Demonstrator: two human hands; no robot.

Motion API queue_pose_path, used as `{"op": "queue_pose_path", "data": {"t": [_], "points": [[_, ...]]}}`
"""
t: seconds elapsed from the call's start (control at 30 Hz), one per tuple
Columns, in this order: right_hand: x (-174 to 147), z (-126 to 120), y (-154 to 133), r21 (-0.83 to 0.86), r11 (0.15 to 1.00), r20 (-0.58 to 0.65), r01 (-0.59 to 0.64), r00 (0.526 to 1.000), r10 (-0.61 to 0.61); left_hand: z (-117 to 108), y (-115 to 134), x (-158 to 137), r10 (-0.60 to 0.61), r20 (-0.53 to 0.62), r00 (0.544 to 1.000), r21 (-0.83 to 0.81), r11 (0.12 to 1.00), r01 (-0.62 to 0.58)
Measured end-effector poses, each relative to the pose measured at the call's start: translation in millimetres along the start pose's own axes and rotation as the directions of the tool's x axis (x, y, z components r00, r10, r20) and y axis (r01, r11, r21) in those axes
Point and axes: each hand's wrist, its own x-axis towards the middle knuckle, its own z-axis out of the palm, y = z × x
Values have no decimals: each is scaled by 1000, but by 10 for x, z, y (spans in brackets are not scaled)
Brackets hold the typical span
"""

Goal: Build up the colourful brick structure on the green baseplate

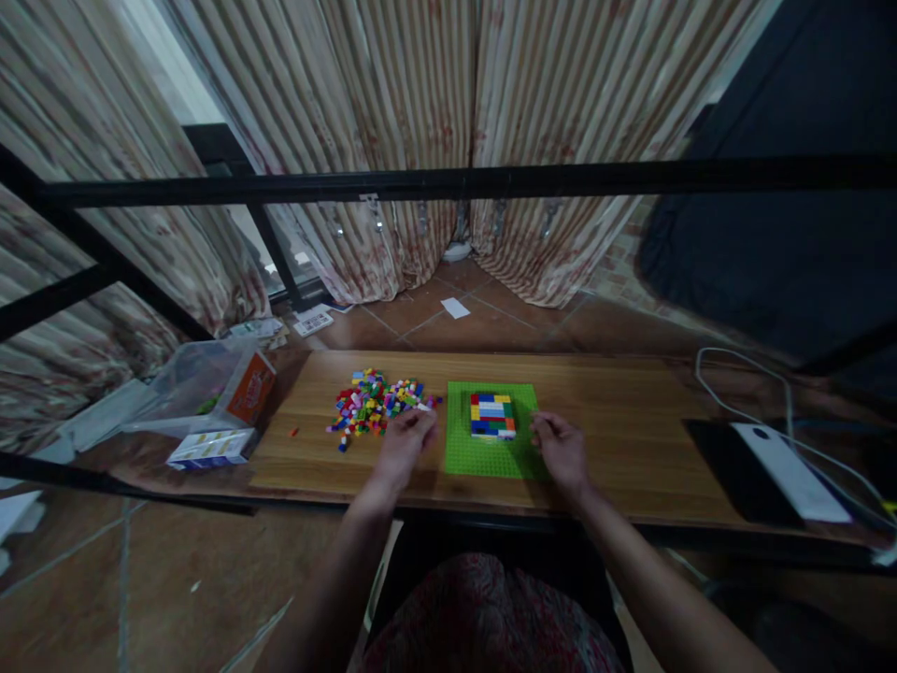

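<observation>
Bare wooden table (pixel 631 439) lies open right of the green baseplate (pixel 491 453); the brick pile (pixel 375 404) crowds its left.

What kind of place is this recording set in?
Most likely a room in a home, not a workshop. Striped curtains hang to a tiled floor, and a wooden desk holds a pile of toy bricks and a green baseplate between the left hand and right hand.
</observation>
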Motion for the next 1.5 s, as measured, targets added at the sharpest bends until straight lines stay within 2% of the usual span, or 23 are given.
{"op": "queue_pose_path", "data": {"t": [0.1, 0.17, 0.23, 0.33, 0.43, 0.53, 0.7, 0.9, 0.97, 1.03, 1.1, 1.17, 1.23, 1.33, 1.4, 1.5], "points": [[126, 101, -238, -103, 985, 10, 140, 990, -140, -377, -88, -76, 50, -175, 983, 22, 999, -47], [215, 254, -424, -233, 928, 119, 291, 955, -270, -635, -170, -135, 85, -293, 952, 71, 995, -67], [294, 451, -563, -349, 844, 242, 407, 909, -339, -867, -247, -194, 127, -405, 905, 143, 987, -74], [367, 733, -605, -498, 723, 353, 479, 873, -336, -1130, -334, -268, 213, -529, 821, 317, 948, -42], [388, 886, -492, -602, 625, 442, 497, 859, -258, -1282, -398, -285, 281, -583, 762, 477, 878, 42], [377, 899, -376, -644, 563, 504, 518, 841, -196, -1347, -469, -213, 372, -572, 732, 602, 795, 66], [310, 819, -357, -663, 523, 530, 536, 829, -179, -1370, -564, 34, 561, -443, 700, 785, 619, 0], [249, 744, -359, -714, 492, 513, 498, 850, -116, -1398, -612, 203, 608, -302, 735, 878, 477, -33], [240, 738, -382, -705, 506, 500, 497, 854, -142, -1420, -623, 222, 606, -272, 747, 894, 447, -37], [207, 791, -467, -662, 546, 475, 514, 851, -225, -1440, -629, 236, 606, -259, 753, 898, 438, -44], [131, 938, -628, -555, 598, 466, 578, 812, -352, -1452, -629, 247, 606, -256, 753, 895, 443, -53], [18, 1186, -841, -377, 638, 506, 671, 727, -465, -1454, -622, 251, 607, -253, 753, 891, 449, -63], [-100, 1498, -1056, -225, 650, 573, 726, 638, -514, -1451, -612, 249, 609, -246, 754, 889, 451, -74], [-216, 1941, -1269, -169, 613, 651, 772, 555, -518, -1453, -602, 248, 617, -238, 750, 888, 452, -89], [-240, 2142, -1308, -174, 595, 687, 784, 530, -497, -1460, -605, 253, 625, -238, 744, 887, 451, -95], [-229, 2282, -1264, -193, 595, 720, 780, 525, -455, -1473, -626, 271, 629, -241, 739, 890, 447, -90]]}}
